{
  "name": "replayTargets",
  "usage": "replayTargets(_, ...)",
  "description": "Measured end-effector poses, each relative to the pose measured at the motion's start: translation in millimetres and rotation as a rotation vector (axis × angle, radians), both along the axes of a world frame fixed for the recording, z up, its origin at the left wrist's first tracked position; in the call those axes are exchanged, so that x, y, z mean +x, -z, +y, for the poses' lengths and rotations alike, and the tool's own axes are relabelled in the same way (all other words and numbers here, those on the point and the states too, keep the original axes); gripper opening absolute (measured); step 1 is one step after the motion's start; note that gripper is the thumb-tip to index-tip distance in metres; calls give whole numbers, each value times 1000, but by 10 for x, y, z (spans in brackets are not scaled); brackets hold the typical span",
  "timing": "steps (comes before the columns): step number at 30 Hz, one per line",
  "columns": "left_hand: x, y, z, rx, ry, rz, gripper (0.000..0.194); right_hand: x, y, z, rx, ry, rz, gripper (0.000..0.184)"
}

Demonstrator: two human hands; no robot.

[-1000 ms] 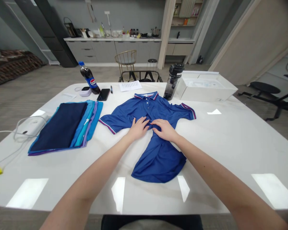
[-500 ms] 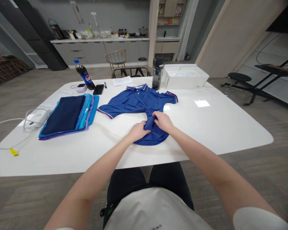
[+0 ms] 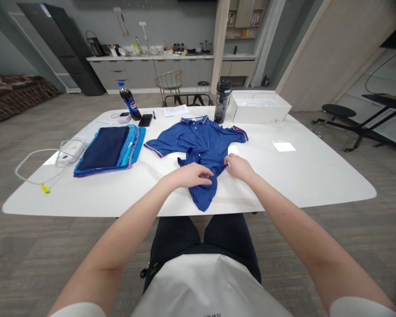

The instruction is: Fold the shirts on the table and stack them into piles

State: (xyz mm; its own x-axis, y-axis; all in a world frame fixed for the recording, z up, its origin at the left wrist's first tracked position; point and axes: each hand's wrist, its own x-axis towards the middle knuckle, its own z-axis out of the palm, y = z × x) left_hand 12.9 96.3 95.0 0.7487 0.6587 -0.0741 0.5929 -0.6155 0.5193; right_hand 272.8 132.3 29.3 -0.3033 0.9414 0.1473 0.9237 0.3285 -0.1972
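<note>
A blue polo shirt (image 3: 204, 138) lies on the white table in front of me, collar away from me and sleeves spread. Its lower part is bunched and twisted, with one corner of the hem pointing toward the near edge. Over this crumpled part hovers my left hand (image 3: 193, 175), fingers loosely curved and apart from the thumb. At the shirt's right side edge, my right hand (image 3: 240, 167) pinches the fabric between thumb and fingers.
Folded clothes (image 3: 104, 147) are stacked at the left, beside a white power strip (image 3: 71, 152) with cables. Behind stand a cola bottle (image 3: 129, 102), a phone (image 3: 145, 120), paper (image 3: 176, 110), a dark water bottle (image 3: 222, 103) and a white box (image 3: 259, 110).
My left hand has let go of the shirt and lifted slightly. My right hand has moved right to the side edge. The lower fabric has shifted, with a fold now sticking out left.
</note>
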Motion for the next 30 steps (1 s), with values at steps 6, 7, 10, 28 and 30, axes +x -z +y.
replayTargets(6, -138, 635, 301, 285, -666, 162, 64, -199, 158, -38, 50, -166, 381, 32)
replayTargets(7, -151, 680, 337, 229, -657, 212, 61, -269, 182, -39, 47, -195, 410, 36)
replayTargets(10, -160, 706, 378, 141, -579, 233, 34, -477, 222, -33, 22, -233, 387, 54)
replayTargets(28, -1152, 80, -67, 220, -704, -123, 27, 429, -247, -407, 67, -138, 163, 46)
replayTargets(30, -1404, 78, -275, 215, -793, 33, 27, 775, -224, -565, -60, -98, 68, 44)
